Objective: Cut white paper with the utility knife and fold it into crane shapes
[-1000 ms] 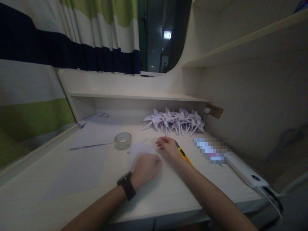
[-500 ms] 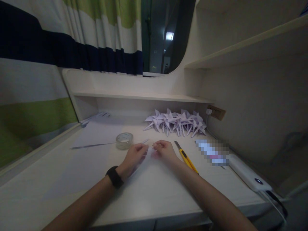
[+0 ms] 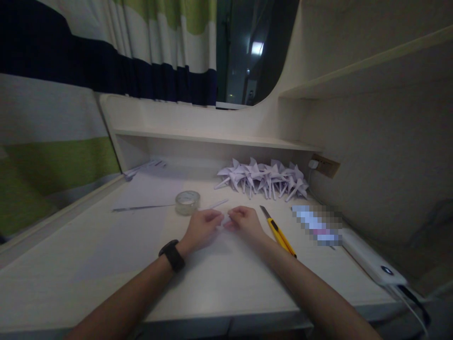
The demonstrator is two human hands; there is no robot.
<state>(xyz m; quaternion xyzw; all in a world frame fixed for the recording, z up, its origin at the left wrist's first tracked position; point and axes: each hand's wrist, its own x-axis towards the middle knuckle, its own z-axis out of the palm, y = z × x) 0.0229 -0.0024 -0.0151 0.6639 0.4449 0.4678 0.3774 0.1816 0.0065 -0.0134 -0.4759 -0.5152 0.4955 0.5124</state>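
A small piece of paper (image 3: 222, 220) is pinched between the curled fingers of the left hand (image 3: 201, 227) and right hand (image 3: 244, 222), knuckles up, just above the desk (image 3: 226, 288), beside the tape roll (image 3: 187, 202).

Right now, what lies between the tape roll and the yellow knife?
In the head view, both hands, left hand and right hand, pinching a small paper.

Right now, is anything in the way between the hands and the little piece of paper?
Nothing visible is. The left hand and right hand meet at the paper, pinching it between them. The tape roll sits behind the left hand and the yellow knife beside the right.
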